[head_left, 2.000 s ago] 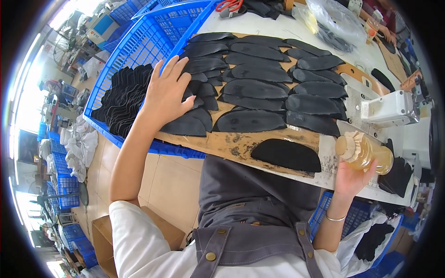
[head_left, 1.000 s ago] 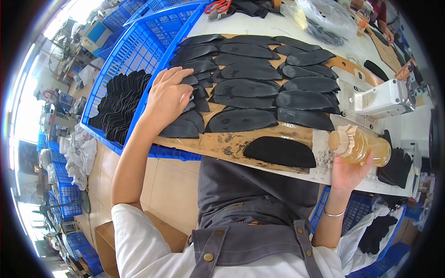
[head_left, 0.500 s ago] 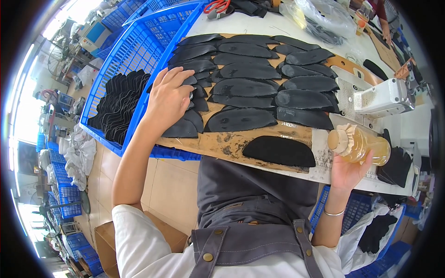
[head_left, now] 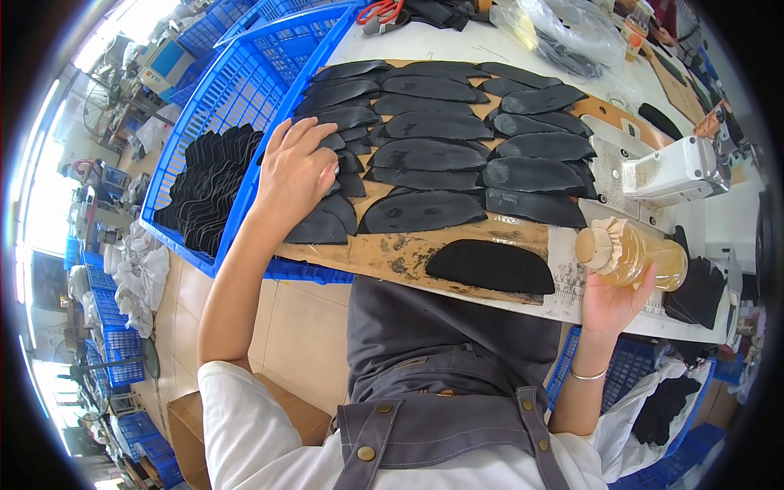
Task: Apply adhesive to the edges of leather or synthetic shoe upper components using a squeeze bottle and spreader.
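My right hand (head_left: 614,307) is wrapped round a clear bottle of yellowish glue-like liquid (head_left: 645,255). The bottle lies tilted on its side, its cloth-wrapped mouth toward the left, above the table's near right part. Spread over the left end of the rows of black curved pads (head_left: 435,155), my left hand (head_left: 296,170) has its fingers stretched out and apart. Its fingertips touch the pads there; the thumb is mostly hidden. One matte black pad (head_left: 490,267) lies by itself near the front edge of the brown board (head_left: 384,251), left of the bottle.
A blue crate (head_left: 184,175) with stacked black pieces stands left of the board. On the right is a white sewing-machine-like arm (head_left: 665,171). Red-handled scissors (head_left: 381,13) and clear plastic bags (head_left: 563,33) lie at the back. More black pieces (head_left: 698,290) are right of the bottle.
Both my hands and the bottle stay almost where they were. At the far right, another person's hand has shifted back from the table's edge.
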Demonstrator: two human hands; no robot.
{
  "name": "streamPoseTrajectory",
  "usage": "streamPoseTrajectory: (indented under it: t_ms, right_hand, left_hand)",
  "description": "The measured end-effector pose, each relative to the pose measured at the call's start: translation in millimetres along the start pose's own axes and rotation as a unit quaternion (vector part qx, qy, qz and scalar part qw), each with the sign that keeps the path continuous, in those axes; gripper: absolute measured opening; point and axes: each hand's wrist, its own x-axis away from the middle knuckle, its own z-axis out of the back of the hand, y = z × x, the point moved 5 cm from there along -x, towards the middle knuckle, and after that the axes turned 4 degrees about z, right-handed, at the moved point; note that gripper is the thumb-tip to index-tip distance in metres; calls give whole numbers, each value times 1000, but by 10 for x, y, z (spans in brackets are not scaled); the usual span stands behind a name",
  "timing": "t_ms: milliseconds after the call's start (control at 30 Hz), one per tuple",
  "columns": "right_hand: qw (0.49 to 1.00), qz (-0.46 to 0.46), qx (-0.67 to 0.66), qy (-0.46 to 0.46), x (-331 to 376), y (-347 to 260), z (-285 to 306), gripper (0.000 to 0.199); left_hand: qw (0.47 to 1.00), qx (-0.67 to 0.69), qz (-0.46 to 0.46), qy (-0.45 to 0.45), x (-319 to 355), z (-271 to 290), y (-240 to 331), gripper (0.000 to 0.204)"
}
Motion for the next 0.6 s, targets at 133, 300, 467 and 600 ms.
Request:
streamPoseTrajectory:
  t_ms: [133, 300, 467, 600]
  right_hand:
    - [1000, -14, -1, -14, 6, 2, -19, 51]
    - [1000, -11, -2, -14, 9, 4, -30, 50]
    - [1000, -19, -10, -20, 12, 18, -51, 52]
    - [1000, -11, -6, -17, 5, 10, -40, 54]
  left_hand:
    - [1000, 0, -6, 16, -26, 33, 9, 12]
    - [1000, 3, 6, 22, -46, 51, 4, 13]
    - [998, -14, -1, 61, -1, 104, 67, 28]
    - [999, -23, 5, 40, 5, 235, 172, 43]
